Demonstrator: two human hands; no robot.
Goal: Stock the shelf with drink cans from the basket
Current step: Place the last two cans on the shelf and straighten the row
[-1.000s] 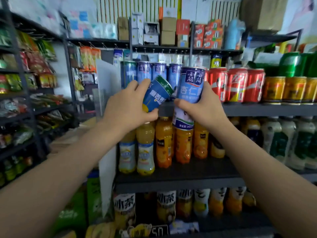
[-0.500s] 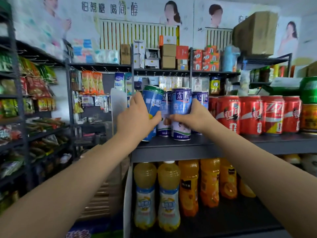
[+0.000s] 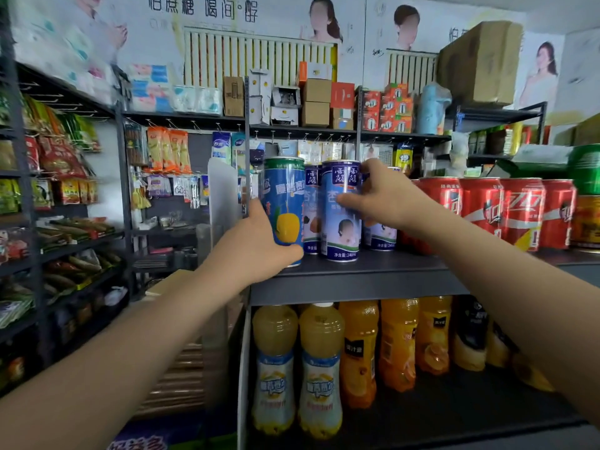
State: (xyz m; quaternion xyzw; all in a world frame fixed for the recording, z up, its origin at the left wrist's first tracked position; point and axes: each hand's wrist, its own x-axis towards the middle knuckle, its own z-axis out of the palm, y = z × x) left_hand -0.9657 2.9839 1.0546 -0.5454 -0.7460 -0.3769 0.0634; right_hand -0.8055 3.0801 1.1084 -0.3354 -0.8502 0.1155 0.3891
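A blue can with a green top and a yellow fruit picture [image 3: 285, 203] stands upright at the left end of the dark shelf [image 3: 357, 280]. My left hand [image 3: 256, 248] is wrapped around its lower part. Beside it stands a blue and white can [image 3: 341, 216] at the shelf's front, and my right hand [image 3: 383, 199] holds its right side, thumb across the label. More blue and white cans [image 3: 311, 219] stand behind these two. The basket is out of view.
Red cola cans [image 3: 483, 209] fill the shelf to the right, then gold cans [image 3: 587, 219]. Orange and yellow juice bottles [image 3: 321, 368] line the shelf below. A white divider panel [image 3: 224, 196] stands at the shelf's left end. Snack racks [image 3: 58, 190] run along the left.
Both hands have brought their cans from in front of the shelf edge up onto the shelf. The tilted green-topped can now stands upright. The view has tilted upward.
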